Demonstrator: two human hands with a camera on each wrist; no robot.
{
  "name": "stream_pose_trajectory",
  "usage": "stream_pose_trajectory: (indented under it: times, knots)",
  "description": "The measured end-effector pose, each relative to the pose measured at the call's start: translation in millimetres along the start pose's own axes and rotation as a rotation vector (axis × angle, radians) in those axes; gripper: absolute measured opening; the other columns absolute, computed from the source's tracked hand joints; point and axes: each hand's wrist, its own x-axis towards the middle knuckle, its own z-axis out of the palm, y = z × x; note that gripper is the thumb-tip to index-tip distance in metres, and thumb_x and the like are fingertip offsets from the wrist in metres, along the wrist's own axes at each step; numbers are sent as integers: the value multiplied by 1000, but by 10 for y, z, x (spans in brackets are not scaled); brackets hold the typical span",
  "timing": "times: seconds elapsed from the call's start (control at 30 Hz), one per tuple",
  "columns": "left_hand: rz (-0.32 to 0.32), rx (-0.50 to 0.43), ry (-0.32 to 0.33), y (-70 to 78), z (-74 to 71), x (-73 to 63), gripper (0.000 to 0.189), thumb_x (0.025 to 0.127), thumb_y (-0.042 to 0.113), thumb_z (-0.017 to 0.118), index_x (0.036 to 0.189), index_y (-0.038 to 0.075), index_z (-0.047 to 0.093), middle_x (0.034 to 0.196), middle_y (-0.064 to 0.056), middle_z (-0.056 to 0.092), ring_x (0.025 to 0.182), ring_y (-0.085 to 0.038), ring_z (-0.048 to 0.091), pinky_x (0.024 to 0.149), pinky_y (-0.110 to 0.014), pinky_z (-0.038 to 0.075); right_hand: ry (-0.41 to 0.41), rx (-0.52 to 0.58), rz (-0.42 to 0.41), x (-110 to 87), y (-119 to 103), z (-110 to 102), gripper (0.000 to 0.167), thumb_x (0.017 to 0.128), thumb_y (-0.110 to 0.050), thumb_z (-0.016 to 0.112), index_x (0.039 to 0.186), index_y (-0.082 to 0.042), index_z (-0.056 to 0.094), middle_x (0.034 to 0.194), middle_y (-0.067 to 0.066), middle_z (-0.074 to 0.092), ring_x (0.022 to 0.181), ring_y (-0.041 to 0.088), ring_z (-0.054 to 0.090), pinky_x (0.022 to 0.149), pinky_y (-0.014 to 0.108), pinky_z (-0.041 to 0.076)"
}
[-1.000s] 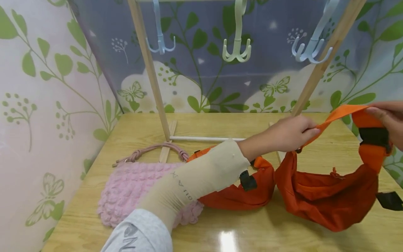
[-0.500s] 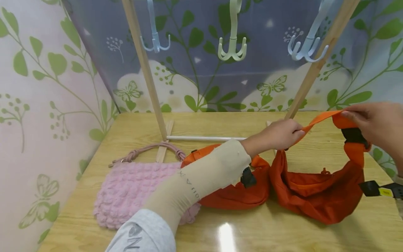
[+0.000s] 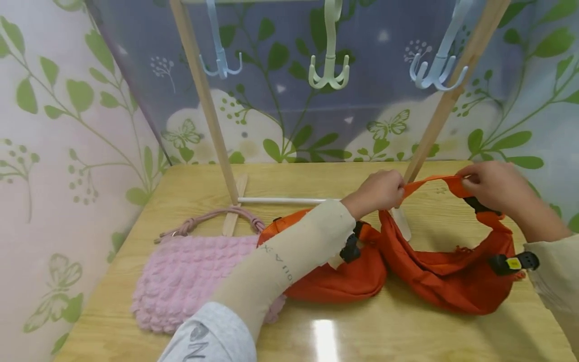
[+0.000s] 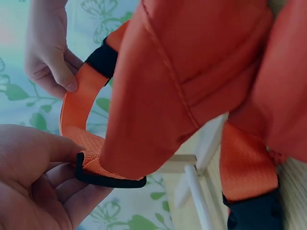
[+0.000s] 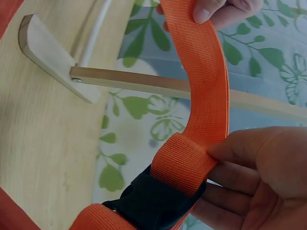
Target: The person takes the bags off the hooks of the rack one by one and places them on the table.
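Observation:
An orange-red waist bag (image 3: 457, 276) hangs low over the right side of the table from its orange strap (image 5: 206, 91). My left hand (image 3: 379, 190) pinches the strap near its left end, beside a black strap slider (image 4: 110, 181) seen in the left wrist view. Further right my right hand (image 3: 493, 183) pinches the same strap between thumb and fingers, close to the black buckle (image 5: 148, 199). A second orange-red bag (image 3: 348, 281) lies left of it, partly behind my left forearm. The pink puffy handbag (image 3: 190, 276) lies at the left, its corner hidden by my sleeve.
A wooden rack (image 3: 203, 100) stands at the back, with a white bar (image 3: 280, 200) low between its feet. From its top hang a blue hook (image 3: 221, 63), a green hook (image 3: 329, 75) and another blue hook (image 3: 438, 73). The wooden table (image 3: 371, 337) meets patterned walls.
Both hands have moved left and slightly down with the strap between them. The held bag has shifted left, closer to the second orange bag.

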Motion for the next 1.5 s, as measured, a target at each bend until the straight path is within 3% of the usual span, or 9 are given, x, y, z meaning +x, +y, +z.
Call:
stream_pose_trajectory:
  times: [0.1,0.23,0.33,0.47,0.57,0.83,1.2,1.5]
  knots:
    - [-14,28,-2,-51,37,25,33,103,13,45,79,12,68,59,3,53,48,-9,39,45,-20,32,-3,-2,-18,64,31,65,31,96,-7,48,116,14,61,105,35,62,72,32,62,61,45,49]
    - [-49,65,-29,-113,97,79,30,102,14,45,78,12,63,57,2,41,46,-10,32,44,-20,30,-21,1,-26,150,75,177,29,95,-5,49,113,13,63,103,34,64,74,35,63,60,44,50]
    - [-76,92,-29,-156,143,121,25,102,14,47,84,13,64,62,3,45,49,-9,36,46,-20,33,-22,3,-56,206,96,250,25,94,-3,52,107,13,66,99,31,66,84,41,64,67,50,53]
    - [-129,114,-48,-210,196,167,21,102,14,47,92,14,66,66,3,48,53,-10,37,48,-21,33,-28,-6,-107,276,119,323,20,92,-1,56,102,11,69,94,27,68,81,38,65,70,51,53]
    - [-148,131,-69,-239,233,192,23,102,14,47,87,14,64,64,1,44,52,-11,33,48,-22,31,-49,-17,-131,313,141,382,19,92,-1,58,100,11,70,93,25,69,81,38,65,71,52,53]
    - [-124,183,-35,-276,326,227,27,100,12,49,74,15,55,62,3,39,53,-11,33,46,-21,31,-100,-8,-145,381,252,535,15,90,-1,62,97,9,71,89,21,70,76,34,65,69,50,53]
    - [-85,236,-19,-316,426,249,22,99,11,49,77,14,53,66,3,37,56,-11,33,47,-21,31,-156,12,-151,446,273,677,15,90,2,60,97,8,71,90,22,70,79,37,64,72,52,52]
    - [-117,210,-40,-326,432,231,30,101,23,49,71,16,45,64,3,31,54,-11,30,48,-24,28,-178,-17,-188,494,252,734,18,88,6,56,98,8,71,92,23,69,83,41,64,75,54,51]
